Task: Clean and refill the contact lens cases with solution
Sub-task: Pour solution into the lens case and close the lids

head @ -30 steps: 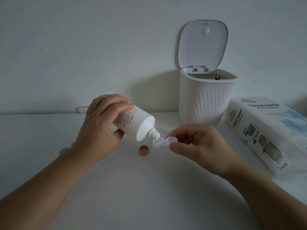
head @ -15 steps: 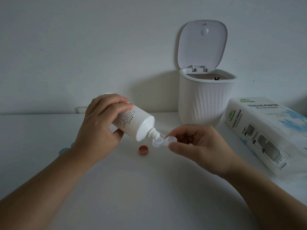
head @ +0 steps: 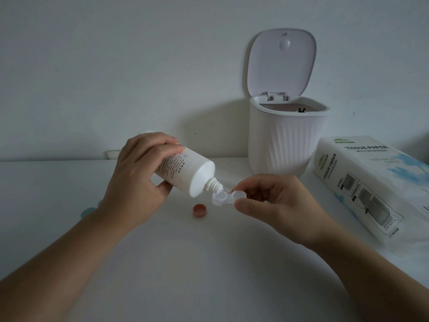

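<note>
The contact lens case (head: 226, 198) is being held in the air above the white table (head: 162, 263), near the middle of the scene, with both round wells uncapped and facing up. The right hand (head: 276, 203) is pinching the right end of the case, thumb at the near edge and curled fingers behind and above it; its forearm is reaching in from the near right corner.

The solution bottle (head: 185, 169) is being tilted down to the right, its uncapped nozzle sitting just over the left well. Whether liquid is leaving the nozzle cannot be told. The left hand (head: 139, 180) is gripping the bottle body, fingers wrapping over the top and thumb pressing from beneath, wrist bent, the forearm coming in from the near left.

A small reddish-brown cap (head: 199, 210) is lying open side up on the table, just near of and below the nozzle. Two pale blue round pieces (head: 87, 211) are showing partly behind the left wrist. A white ribbed bin (head: 287, 145) is standing at the far edge with its lid raised. A tissue paper pack (head: 371, 182) is lying to the right of it.
</note>
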Tool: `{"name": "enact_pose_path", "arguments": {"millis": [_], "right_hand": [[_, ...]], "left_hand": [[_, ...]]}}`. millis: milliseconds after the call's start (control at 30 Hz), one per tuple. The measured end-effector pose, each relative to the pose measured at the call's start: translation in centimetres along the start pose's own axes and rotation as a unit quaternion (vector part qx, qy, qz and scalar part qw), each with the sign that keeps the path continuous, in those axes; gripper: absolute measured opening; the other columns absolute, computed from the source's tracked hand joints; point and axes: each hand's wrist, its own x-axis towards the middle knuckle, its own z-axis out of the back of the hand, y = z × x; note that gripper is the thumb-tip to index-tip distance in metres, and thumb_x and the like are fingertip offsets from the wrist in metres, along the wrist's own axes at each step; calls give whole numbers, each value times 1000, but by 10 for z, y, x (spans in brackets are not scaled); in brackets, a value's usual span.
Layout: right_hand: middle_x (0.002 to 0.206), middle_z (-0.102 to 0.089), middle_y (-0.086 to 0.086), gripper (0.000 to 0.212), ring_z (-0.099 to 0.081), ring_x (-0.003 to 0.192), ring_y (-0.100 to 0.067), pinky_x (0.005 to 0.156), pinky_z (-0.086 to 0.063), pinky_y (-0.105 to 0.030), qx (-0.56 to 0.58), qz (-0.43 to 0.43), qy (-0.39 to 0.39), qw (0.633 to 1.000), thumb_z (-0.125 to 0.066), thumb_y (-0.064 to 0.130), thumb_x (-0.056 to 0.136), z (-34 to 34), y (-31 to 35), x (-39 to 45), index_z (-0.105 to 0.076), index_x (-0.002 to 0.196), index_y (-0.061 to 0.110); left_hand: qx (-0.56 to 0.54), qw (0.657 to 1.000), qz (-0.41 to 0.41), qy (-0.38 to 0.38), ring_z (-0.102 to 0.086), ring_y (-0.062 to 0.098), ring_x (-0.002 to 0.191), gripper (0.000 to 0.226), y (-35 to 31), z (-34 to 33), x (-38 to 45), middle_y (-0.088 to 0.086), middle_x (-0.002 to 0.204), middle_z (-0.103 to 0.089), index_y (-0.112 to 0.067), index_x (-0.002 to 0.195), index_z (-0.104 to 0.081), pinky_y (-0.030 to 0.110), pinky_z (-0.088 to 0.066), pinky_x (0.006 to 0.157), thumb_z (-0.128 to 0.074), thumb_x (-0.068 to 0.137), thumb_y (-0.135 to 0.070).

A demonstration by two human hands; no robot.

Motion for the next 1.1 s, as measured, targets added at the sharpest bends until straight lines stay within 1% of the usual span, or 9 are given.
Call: {"name": "enact_pose_path", "arguments": {"millis": [233, 367, 433, 533, 567, 700, 867, 1000, 1100], "right_hand": [[80, -71, -12, 18, -59, 66, -7, 61, -47, -19, 7, 5, -3, 1000, -78, 13, 85, 0, 0, 0, -80, 88, 30], [80, -71, -11, 17, -59, 66, -6, 62, -48, -18, 11, 5, -2, 1000, -78, 12, 84, 0, 0, 0, -80, 88, 28], [80, -71, -10, 17, -59, 66, -5, 62, -48, -18, 10, 8, 2, 1000, -78, 13, 84, -1, 0, 1, -80, 89, 29], [81, -70, -12, 18, -59, 67, -7, 64, -48, -20, 7, 10, 4, 1000, -78, 12, 85, 0, -2, 1, -80, 90, 30], [82, -70, -13, 18, -59, 68, -8, 64, -48, -21, 4, 10, 3, 1000, -79, 13, 85, 0, -2, 1, -80, 90, 30], [84, -70, -15, 19, -59, 69, -9, 64, -47, -21, 5, 9, 2, 1000, -79, 12, 85, 0, -4, 2, -80, 92, 30], [85, -68, -16, 22, -58, 69, -11, 64, -46, -23, -1, 15, 11, 1000, -78, 14, 86, -1, -5, 2, -80, 93, 35], [84, -68, -16, 22, -57, 69, -12, 63, -46, -23, -8, 16, 12, 1000, -78, 16, 86, 0, -6, 3, -79, 93, 37], [83, -69, -14, 22, -58, 68, -11, 63, -46, -23, -11, 17, 12, 1000, -78, 17, 87, 1, -6, 2, -79, 94, 38]], "left_hand": [[-29, 998, 64, 4, -52, 24, 122, 63, -1, 1, -4, 5, 127, -62, -6, 120, -66, 28, -41, 103, -88, 62, 6], [-66, 991, 120, 8, -51, 16, 119, 67, 0, 3, -6, -7, 125, -58, -11, 124, -63, 15, -38, 100, -91, 64, -2], [-96, 981, 169, 6, -52, 9, 115, 67, 0, 4, -8, -15, 120, -58, -20, 124, -61, 6, -35, 94, -92, 65, -7], [-140, 957, 255, -3, -52, -14, 108, 68, 0, 5, -9, -29, 115, -59, -42, 119, -57, -2, -34, 84, -91, 67, -14], [-152, 948, 279, -4, -52, -16, 108, 67, 0, 5, -9, -31, 115, -60, -44, 118, -56, -1, -36, 83, -91, 67, -17], [-193, 918, 346, 0, -59, -12, 107, 61, 2, 2, -8, -34, 110, -65, -41, 117, -58, 14, -43, 86, -91, 68, -24], [-214, 898, 383, 6, -66, -5, 99, 57, 3, -3, -9, -23, 107, -71, -35, 115, -61, 21, -49, 83, -92, 69, -25], [-247, 877, 412, 17, -70, -5, 91, 57, 5, -4, -8, -24, 102, -73, -32, 113, -64, 21, -51, 72, -87, 62, -36], [-261, 867, 424, 28, -70, -1, 95, 57, 8, -5, -9, -21, 104, -74, -31, 114, -64, 26, -54, 77, -85, 62, -37]]}}
